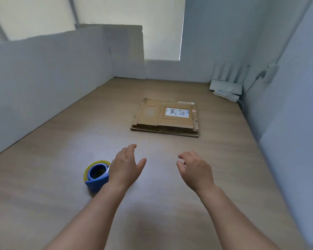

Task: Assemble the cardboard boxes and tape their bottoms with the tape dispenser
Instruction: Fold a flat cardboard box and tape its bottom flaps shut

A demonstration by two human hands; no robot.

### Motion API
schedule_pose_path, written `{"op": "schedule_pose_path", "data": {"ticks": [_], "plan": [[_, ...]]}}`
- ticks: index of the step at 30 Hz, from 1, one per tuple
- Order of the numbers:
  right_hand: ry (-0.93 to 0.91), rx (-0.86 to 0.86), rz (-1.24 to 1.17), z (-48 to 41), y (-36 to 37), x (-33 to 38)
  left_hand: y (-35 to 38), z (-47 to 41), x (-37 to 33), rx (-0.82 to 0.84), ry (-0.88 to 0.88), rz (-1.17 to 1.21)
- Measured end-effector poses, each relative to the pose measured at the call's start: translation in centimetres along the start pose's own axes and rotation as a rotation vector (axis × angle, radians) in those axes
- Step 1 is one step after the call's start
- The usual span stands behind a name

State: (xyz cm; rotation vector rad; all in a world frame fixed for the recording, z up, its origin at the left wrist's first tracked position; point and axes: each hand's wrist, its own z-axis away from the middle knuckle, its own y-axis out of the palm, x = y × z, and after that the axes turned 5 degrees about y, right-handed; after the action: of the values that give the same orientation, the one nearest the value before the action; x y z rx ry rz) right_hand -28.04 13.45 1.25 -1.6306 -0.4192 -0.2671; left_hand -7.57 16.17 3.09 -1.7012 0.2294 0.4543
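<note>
A stack of flattened cardboard boxes (165, 117) lies on the wooden table (61, 150), with a white shipping label on the top one. A blue tape dispenser (96, 176) holding a yellowish roll sits at the near left. My left hand (126, 167) hovers just right of the dispenser, partly covering it, with relaxed fingers and holding nothing. My right hand (195, 168) floats over the table with loosely curled fingers, also holding nothing. Both hands are short of the cardboard stack.
White foam panels (52, 78) wall the table on the left and back. A white router (226, 83) and a power strip (228, 94) occupy the far right corner, with a cable running up the right wall (296, 96).
</note>
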Motion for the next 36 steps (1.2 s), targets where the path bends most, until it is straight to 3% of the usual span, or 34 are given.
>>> {"op": "schedule_pose_path", "data": {"ticks": [13,20,24,27,31,36], "plan": [[0.26,0.145,0.143,-17.5,4.0,-6.1,7.0,-21.2,2.3,0.249,0.002,-0.048],[0.376,0.156,0.297,-25.5,7.9,-7.9,12.7,-28.8,5.4,0.241,-0.012,-0.183],[0.332,0.169,0.349,-26.8,9.6,-7.4,14.5,-30.1,5.6,0.249,-0.039,-0.256],[0.394,0.114,0.193,-25.8,9.7,-6.3,14.4,-29.7,5.2,0.203,-0.027,-0.243],[0.475,0.03,-0.096,-22.8,7.4,-5.2,11.9,-26.8,3.9,0.269,-0.051,-0.027],[0.388,-0.147,-0.31,-18.7,3.2,-4.2,7.7,-21.5,1.1,0.259,-0.042,0.194]]}}
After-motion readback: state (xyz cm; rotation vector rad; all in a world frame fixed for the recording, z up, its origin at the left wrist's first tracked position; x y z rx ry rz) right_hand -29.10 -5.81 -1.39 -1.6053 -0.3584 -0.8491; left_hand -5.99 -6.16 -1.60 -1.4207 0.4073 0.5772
